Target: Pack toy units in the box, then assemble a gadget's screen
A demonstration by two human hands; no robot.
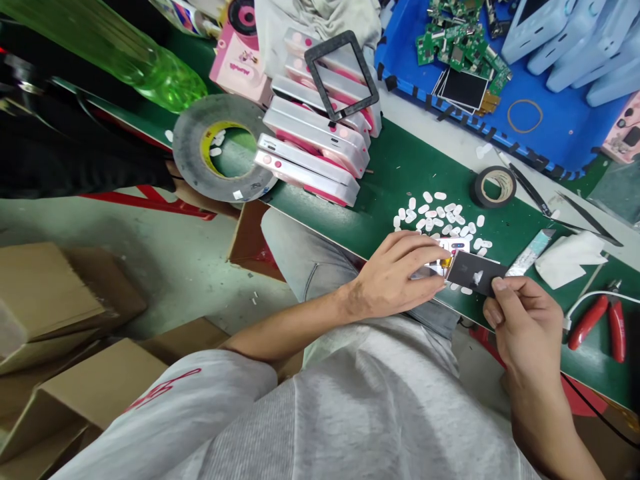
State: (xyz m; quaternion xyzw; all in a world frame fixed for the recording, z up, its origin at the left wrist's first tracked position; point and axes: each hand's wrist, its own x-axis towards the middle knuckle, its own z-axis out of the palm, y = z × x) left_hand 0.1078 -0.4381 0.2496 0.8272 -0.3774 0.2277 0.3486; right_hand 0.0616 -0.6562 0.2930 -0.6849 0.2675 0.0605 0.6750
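My right hand point(525, 320) pinches the right end of a thin dark display panel point(475, 272) between thumb and fingers. A scrap of white shows on the panel's dark face. At the panel's left end, an orange-yellow ribbon cable point(445, 263) meets a small white device with a dark oval point(459, 245). My left hand point(400, 273) closes over this device, fingertips by the ribbon cable; most of the device is hidden beneath it. Several small white oval pieces point(440, 212) lie scattered on the green table mat just beyond my hands.
Silver-and-pink device casings point(315, 143) stand in a row with a black frame point(367, 100) on top. Nearby are a large tape roll point(187, 150), black tape point(511, 193), tweezers point(595, 220), red-handled cutters point(590, 323) and a blue tray point(550, 137). Another person's dark sleeve point(100, 157) enters at left.
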